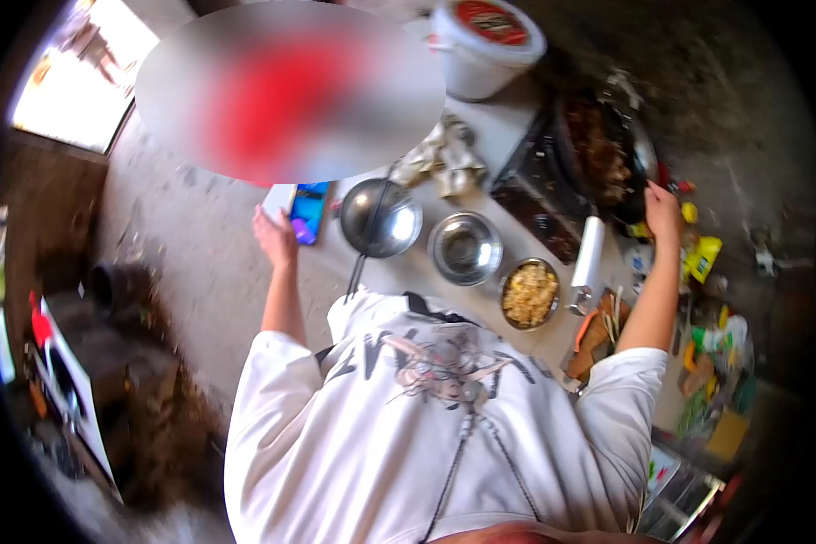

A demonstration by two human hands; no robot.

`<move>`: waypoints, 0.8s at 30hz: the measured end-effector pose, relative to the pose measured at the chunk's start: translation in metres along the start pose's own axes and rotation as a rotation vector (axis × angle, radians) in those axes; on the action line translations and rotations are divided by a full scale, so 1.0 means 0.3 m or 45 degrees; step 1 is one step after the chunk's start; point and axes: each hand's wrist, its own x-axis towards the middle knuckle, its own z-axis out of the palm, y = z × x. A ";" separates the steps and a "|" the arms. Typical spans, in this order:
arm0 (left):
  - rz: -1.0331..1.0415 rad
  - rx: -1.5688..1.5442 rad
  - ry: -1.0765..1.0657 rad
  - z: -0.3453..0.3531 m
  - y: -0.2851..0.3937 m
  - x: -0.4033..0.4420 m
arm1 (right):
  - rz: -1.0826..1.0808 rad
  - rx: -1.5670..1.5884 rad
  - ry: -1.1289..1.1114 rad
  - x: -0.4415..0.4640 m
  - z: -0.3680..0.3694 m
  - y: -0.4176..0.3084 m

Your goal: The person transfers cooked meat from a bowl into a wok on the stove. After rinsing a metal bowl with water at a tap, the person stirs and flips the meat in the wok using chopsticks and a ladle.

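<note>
My left hand (275, 234) is at the table's left edge, fingers apart, beside a phone-like device with a lit blue screen (308, 213). On the right, the fingers of my right hand (664, 213) are closed at the rim of a dark pan (639, 150). Brown food (597, 145) lies in the pan, which sits over a black stove (539, 195). A pale handle (589, 254) points toward me. Nearer my body are a metal bowl with a strainer or utensil across it (381, 218), a second metal bowl (465, 248) and a small bowl of yellowish food (529, 294).
A white bucket (488, 54) with a red label stands at the back. A crumpled cloth (449, 159) lies on the table (508, 118). Bottles and packets, including a yellow packet (704, 258), crowd the right side. A blurred oval hides the upper left.
</note>
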 end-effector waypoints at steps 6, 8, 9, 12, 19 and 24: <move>-0.432 0.017 -0.024 -0.082 -0.163 -0.133 | -0.143 0.169 -0.169 -0.078 0.013 -0.023; -0.559 0.032 -0.057 -0.108 -0.203 -0.192 | -0.151 0.137 -0.241 -0.119 -0.022 -0.006; -0.652 0.084 -0.181 -0.127 -0.213 -0.224 | -0.146 0.137 -0.244 -0.139 -0.051 0.003; -0.750 0.136 -0.528 -0.061 -0.416 -0.347 | -0.110 -0.046 -0.281 -0.193 -0.163 0.013; -0.816 -0.026 -1.079 0.091 -0.664 -0.562 | -0.242 -0.275 -0.178 -0.279 -0.393 0.094; -0.810 -0.280 -1.126 0.049 -0.509 -0.509 | -0.109 -0.006 -0.142 -0.251 -0.279 -0.004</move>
